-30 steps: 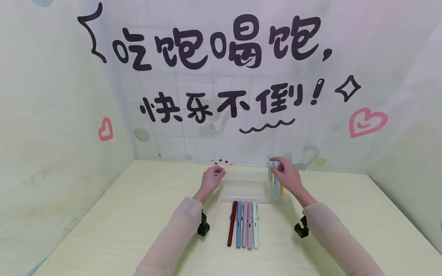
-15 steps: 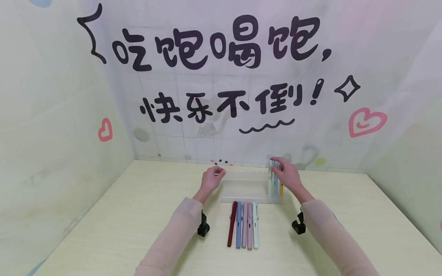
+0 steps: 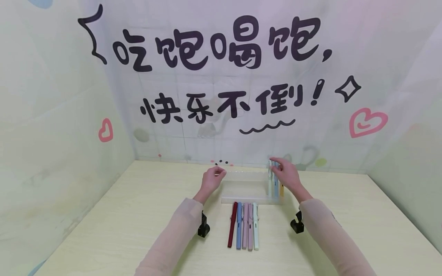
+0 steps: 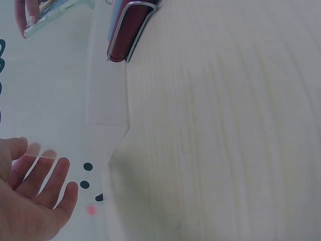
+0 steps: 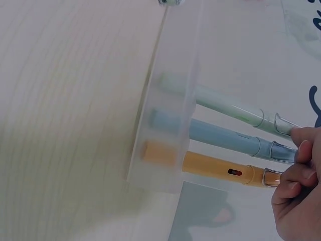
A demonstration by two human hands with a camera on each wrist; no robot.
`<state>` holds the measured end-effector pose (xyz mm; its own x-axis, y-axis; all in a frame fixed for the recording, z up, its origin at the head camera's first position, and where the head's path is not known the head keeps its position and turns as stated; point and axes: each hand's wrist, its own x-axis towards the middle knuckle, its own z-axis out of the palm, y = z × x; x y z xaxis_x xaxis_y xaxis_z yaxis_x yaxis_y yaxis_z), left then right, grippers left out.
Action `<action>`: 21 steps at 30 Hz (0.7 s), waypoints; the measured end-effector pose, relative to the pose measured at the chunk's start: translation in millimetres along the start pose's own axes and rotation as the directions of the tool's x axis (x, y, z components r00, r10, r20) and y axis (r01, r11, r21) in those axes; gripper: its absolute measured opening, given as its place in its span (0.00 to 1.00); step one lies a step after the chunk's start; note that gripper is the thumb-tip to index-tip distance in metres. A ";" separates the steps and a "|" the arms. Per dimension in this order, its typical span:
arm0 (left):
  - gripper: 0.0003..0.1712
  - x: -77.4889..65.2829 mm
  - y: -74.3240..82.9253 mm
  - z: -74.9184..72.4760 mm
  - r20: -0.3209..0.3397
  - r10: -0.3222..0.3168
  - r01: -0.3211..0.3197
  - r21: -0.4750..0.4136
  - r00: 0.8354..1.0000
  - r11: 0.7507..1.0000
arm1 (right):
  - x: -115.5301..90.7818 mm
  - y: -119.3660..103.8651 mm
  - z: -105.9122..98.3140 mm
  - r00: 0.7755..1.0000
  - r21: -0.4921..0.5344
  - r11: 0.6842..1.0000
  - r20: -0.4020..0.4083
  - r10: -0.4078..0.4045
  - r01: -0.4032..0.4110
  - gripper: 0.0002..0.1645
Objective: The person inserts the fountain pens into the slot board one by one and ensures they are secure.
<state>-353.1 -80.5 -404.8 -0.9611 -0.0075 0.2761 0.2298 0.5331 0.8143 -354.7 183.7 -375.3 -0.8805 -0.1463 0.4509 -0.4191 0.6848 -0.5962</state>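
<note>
In the head view, my left hand (image 3: 211,180) pinches the upper left edge of a clear pen stand (image 3: 245,200) between thumb and fingers. The left wrist view has the thumb of this hand (image 4: 35,196) on one side of the see-through panel, other fingers behind it. At the stand's right end, my right hand (image 3: 288,174) pinches the capped top of a pale green pen (image 5: 228,107). That pen stands with its lower end behind the frosted front lip (image 5: 175,60). Beside it stand a light blue pen (image 5: 223,136) and an orange pen (image 5: 215,167), close under the curled fingers.
In front of the stand several pens lie side by side on the wooden table (image 3: 138,226): dark red (image 3: 232,224), blue (image 3: 239,226), two mauve ones (image 3: 247,226), and pale mint (image 3: 255,226). A printed cloth wall (image 3: 193,145) rises behind the stand.
My right wrist has shifted slightly left, its fingers staying at the pale green pen's top. The clip of that pen shows more plainly now. The left hand keeps its place.
</note>
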 end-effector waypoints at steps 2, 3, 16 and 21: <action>0.12 0.5 -0.2 0.2 -0.001 0.000 0.000 0.000 1.000 1.000 | 0.3 0.8 0.1 1.000 -0.001 1.000 0.002 0.000 0.000 0.19; 0.12 0.6 -0.2 0.3 -0.002 0.000 0.000 0.000 1.000 1.000 | 0.7 0.8 0.2 1.000 -0.001 1.000 0.002 0.001 -0.001 0.19; 0.12 1.6 0.8 -0.3 -0.004 0.007 -0.007 0.013 1.000 1.000 | 2.5 -0.9 0.2 1.000 -0.011 1.000 0.002 0.012 -0.012 0.19; 0.12 1.5 1.6 -0.8 -0.006 0.013 -0.013 0.012 1.000 1.000 | 3.1 -2.0 -0.2 1.000 -0.019 1.000 0.001 0.018 -0.018 0.20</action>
<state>-354.1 -80.3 -402.6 -0.9570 -0.0055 0.2901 0.2407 0.5433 0.8043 -356.5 182.1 -372.6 -0.8882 -0.1344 0.4394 -0.3987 0.7008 -0.5915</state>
